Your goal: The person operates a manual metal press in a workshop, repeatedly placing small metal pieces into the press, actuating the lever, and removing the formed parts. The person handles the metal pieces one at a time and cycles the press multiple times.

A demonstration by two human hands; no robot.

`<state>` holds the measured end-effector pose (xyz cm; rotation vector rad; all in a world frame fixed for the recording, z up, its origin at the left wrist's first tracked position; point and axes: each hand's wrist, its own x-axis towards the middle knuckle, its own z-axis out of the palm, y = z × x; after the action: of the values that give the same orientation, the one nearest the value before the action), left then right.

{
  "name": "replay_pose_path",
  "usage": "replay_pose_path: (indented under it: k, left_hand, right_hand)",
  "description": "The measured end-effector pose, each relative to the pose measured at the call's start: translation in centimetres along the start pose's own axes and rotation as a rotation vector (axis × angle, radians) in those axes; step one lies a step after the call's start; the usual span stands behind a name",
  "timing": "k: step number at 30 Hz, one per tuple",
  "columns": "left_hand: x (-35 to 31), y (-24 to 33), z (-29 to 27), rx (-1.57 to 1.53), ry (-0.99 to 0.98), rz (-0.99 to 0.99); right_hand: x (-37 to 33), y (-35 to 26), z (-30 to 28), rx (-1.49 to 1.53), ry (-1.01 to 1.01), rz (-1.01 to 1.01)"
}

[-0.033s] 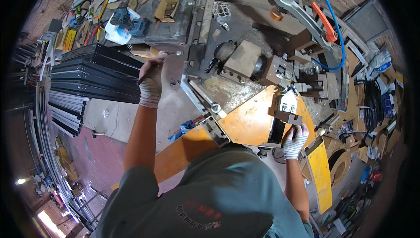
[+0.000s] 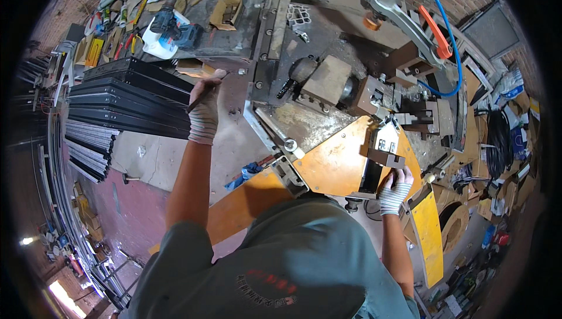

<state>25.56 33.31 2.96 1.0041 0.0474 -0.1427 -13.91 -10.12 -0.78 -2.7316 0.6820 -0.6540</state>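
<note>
My left hand [image 2: 204,108], in a striped glove with bare fingertips, is raised at the right end of a stack of black metal profiles [image 2: 129,105]. Its fingers are curled around something dark and thin, mostly hidden by the hand. On the right, my right hand [image 2: 396,191], gloved the same way, has bent fingers against the near side of a brown metal block [image 2: 386,158]. That block lies across a dark slot in an orange machine table [image 2: 333,158]. Just beyond it sits a bright metal plate with cut-outs [image 2: 384,141].
A saw arm with an orange handle [image 2: 434,31] and blue hose [image 2: 458,55] rises at the far right. Behind the profiles, a bench holds a cordless drill [image 2: 167,23], a white bottle [image 2: 158,43] and a small open carton [image 2: 226,12]. A yellow panel [image 2: 428,237] hangs at right.
</note>
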Motion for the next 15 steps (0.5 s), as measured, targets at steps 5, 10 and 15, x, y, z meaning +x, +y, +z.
replay_pose_path:
  k: [5, 10, 15]
  left_hand:
    - [0.1, -1.3, -2.0, 0.109, -0.034, 0.010]
    - [-1.8, -0.4, -2.3, 0.368, -0.030, -0.037]
    - [-2.1, 0.8, 1.1, 0.745, -0.063, 0.056]
  right_hand:
    - [0.1, -0.1, 0.1, 0.003, 0.041, -0.023]
    - [0.7, -1.0, -0.7, -0.066, -0.085, 0.016]
    - [1.9, -1.8, -1.5, 0.026, 0.087, -0.052]
